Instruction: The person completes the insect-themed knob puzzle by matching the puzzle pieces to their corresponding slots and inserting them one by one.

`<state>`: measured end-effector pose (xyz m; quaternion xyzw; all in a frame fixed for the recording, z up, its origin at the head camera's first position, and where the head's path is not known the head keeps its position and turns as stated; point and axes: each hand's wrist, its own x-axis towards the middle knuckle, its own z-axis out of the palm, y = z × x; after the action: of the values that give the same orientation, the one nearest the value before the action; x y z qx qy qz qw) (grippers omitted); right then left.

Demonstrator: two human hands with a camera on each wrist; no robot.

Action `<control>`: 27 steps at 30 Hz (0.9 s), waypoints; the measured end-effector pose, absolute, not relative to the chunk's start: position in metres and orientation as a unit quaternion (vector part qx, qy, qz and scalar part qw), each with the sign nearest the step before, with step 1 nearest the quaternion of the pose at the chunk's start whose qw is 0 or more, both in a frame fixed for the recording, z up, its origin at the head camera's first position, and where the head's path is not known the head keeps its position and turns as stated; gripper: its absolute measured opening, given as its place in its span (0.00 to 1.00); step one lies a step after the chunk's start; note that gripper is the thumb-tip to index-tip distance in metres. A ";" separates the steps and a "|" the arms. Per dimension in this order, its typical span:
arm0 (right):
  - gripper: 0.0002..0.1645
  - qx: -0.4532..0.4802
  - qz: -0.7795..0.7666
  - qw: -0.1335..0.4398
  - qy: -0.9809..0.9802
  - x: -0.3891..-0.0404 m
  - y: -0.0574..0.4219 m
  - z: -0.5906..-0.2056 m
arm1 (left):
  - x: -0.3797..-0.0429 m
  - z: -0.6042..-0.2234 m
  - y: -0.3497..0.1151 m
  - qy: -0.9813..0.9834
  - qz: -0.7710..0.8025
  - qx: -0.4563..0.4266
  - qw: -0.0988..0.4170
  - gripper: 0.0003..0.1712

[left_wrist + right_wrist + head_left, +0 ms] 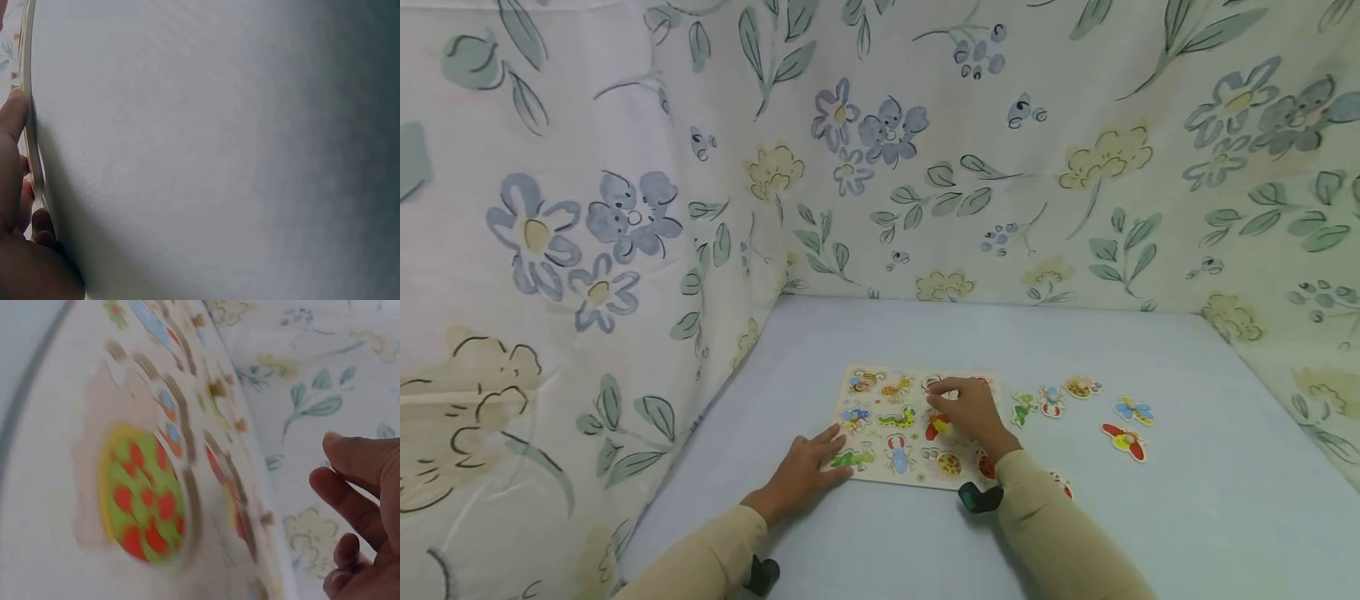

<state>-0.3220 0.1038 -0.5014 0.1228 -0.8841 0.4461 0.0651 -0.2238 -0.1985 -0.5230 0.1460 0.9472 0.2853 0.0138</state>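
Observation:
A cream puzzle board [919,457] with colourful insect pictures lies on the table. My left hand [801,467] rests at its near left corner, fingertips on the edge beside the green grasshopper [854,457]. Over the far right part of the board is my right hand [970,412], with bent fingers. In the right wrist view, a small gap shows between the thumb [359,459] and index finger, and no piece is visible there. That hand covers some of the pictures. A round spotted picture [147,497] on the board appears large and blurred below the wrist.
Right of the board lie loose insect pieces: a green one [1023,408], a blue-and-red beetle [1052,402], a spotted one [1081,387], a dragonfly [1133,410] and a red-winged insect [1126,442]. Another piece [1062,485] is partly behind the right sleeve. Floral cloth [880,233] encloses the table.

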 end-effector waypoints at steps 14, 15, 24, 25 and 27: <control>0.11 0.118 0.415 0.142 -0.891 -0.319 0.169 -0.478 | -0.226 -0.523 -0.196 0.950 0.285 0.126 0.016 0.37; 0.11 0.110 0.413 0.143 -0.893 -0.318 0.173 -0.477 | -0.226 -0.523 -0.196 0.950 0.286 0.126 0.014 0.37; 0.16 0.024 0.397 0.117 -0.910 -0.299 0.222 -0.475 | -0.226 -0.526 -0.197 0.949 0.290 0.121 0.009 0.37; 0.17 0.023 0.399 0.121 -0.909 -0.296 0.228 -0.476 | -0.226 -0.526 -0.197 0.949 0.291 0.121 0.009 0.37; 0.17 0.021 0.400 0.132 -0.907 -0.290 0.241 -0.478 | -0.226 -0.526 -0.196 0.948 0.292 0.123 0.009 0.37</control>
<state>-0.2904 0.2407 -0.4780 0.0211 -0.9066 0.4003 0.1322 -0.2256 -0.1963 -0.5258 0.1225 0.9485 0.2921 0.0087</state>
